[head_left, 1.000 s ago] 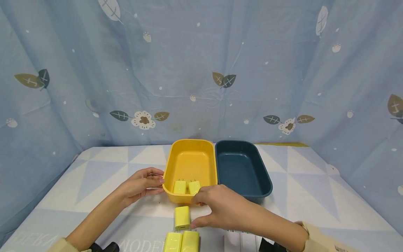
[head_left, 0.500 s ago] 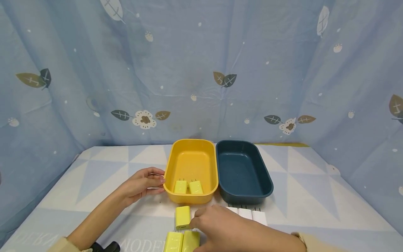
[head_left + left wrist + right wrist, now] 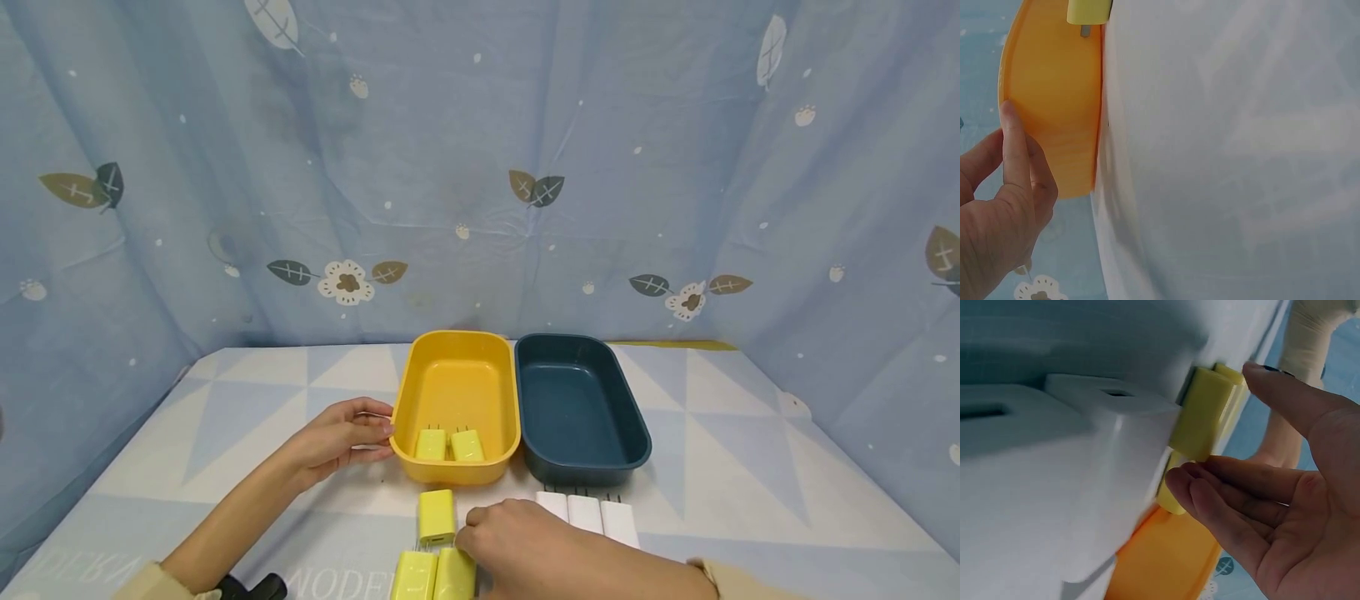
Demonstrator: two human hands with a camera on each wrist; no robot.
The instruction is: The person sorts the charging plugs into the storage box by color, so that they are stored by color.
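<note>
Though near plug (image 3: pixel 1202 412), right fingers' (image 3: pixel 1229 519) contact unclear.

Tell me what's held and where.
The left hand only touches the yellow bin at its rim; whether the right hand grips its nearest yellow charger is unclear.

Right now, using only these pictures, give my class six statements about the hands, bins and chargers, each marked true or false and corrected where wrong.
1. The left hand touches the yellow bin. True.
2. The right hand is beside yellow wall chargers outside that bin. True.
3. All visible yellow wall chargers lie outside the bin. False: two are inside.
4. In the head view, three white wall chargers show nearer than the dark blue bin. True.
5. There, the dark blue bin is left of the yellow bin. False: it is right.
6. The white chargers' prongs point toward the person. False: they point away.
</note>
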